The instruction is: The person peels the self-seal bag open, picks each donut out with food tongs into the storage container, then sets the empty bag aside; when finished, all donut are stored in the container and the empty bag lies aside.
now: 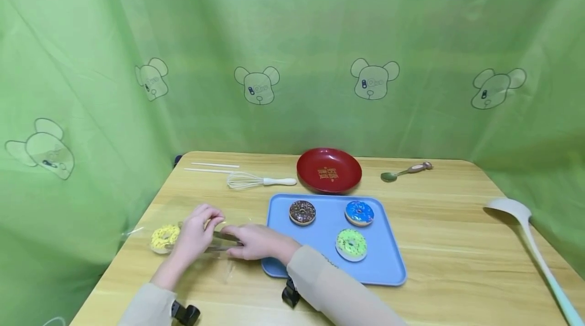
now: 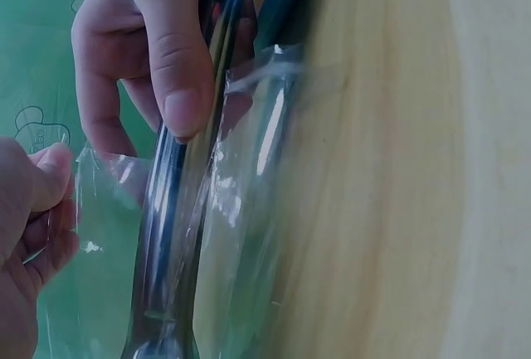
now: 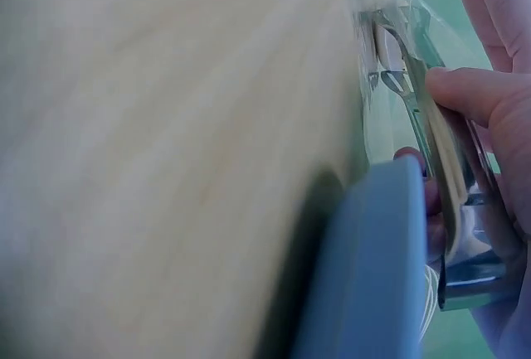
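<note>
My right hand (image 1: 258,240) grips a pair of metal tongs (image 2: 170,243) near the handle end, its thumb lying along one arm. The tongs point left into a clear plastic bag (image 2: 249,143). At their far end in the head view is a yellow-iced donut (image 1: 165,237), seemingly inside the bag; how firmly the tips hold it I cannot tell. My left hand (image 1: 196,232) pinches the edge of the bag between thumb and fingers, seen closer in the left wrist view, and hides the middle of the tongs from the head camera.
A blue tray (image 1: 320,245) carries chocolate (image 1: 302,213), blue (image 1: 359,213) and green (image 1: 351,245) donuts. Behind it stand a red plate (image 1: 329,169), a whisk (image 1: 279,182), two white sticks (image 1: 215,165) and a spoon (image 1: 407,171). A long ladle (image 1: 532,239) lies at the right.
</note>
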`<state>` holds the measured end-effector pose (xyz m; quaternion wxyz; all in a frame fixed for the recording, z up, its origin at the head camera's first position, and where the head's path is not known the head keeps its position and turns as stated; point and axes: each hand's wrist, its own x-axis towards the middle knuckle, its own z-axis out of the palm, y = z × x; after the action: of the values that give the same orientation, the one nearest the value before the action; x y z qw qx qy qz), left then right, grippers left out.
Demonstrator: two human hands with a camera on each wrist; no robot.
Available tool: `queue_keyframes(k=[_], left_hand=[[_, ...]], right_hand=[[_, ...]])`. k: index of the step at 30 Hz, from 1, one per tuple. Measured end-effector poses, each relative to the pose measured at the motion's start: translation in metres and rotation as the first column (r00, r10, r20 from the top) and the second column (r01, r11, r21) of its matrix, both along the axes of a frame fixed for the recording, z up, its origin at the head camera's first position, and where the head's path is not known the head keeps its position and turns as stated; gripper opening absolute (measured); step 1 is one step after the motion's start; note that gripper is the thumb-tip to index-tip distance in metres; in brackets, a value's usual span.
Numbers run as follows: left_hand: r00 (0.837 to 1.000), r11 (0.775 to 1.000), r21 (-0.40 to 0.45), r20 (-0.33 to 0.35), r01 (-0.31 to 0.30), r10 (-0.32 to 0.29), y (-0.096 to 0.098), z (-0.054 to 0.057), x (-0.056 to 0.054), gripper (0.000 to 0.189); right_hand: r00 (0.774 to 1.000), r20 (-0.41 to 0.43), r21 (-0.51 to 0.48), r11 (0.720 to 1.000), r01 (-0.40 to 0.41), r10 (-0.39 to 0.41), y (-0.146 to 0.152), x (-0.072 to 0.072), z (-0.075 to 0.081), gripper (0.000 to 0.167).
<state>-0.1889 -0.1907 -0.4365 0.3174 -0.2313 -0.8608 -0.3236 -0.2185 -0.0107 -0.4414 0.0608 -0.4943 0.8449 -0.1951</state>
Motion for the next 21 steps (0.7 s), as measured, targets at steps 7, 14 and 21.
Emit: queue_keyframes(k=[7,14,21], left_hand=[[1.0,1.0,-0.003,0.013,-0.001,0.001,-0.003,0.001,0.003,0.015],[0.997,0.998,-0.028,0.039,-0.06,0.061,-0.009,-0.004,0.004,0.013],[0.999,0.999,-0.006,0.006,-0.05,0.05,-0.011,-0.003,0.004,0.014]], right_hand=[[1.0,-0.023,-0.007,1.0,0.008,-0.008,-0.002,0.001,-0.002,0.042],[0.997,-0.05,0.001,0.998,0.066,-0.066,0.006,0.002,0.002,0.044],[0.986,-0.087,0.007,0.99,0.143,-0.141,0.011,0.004,0.003,0.048]])
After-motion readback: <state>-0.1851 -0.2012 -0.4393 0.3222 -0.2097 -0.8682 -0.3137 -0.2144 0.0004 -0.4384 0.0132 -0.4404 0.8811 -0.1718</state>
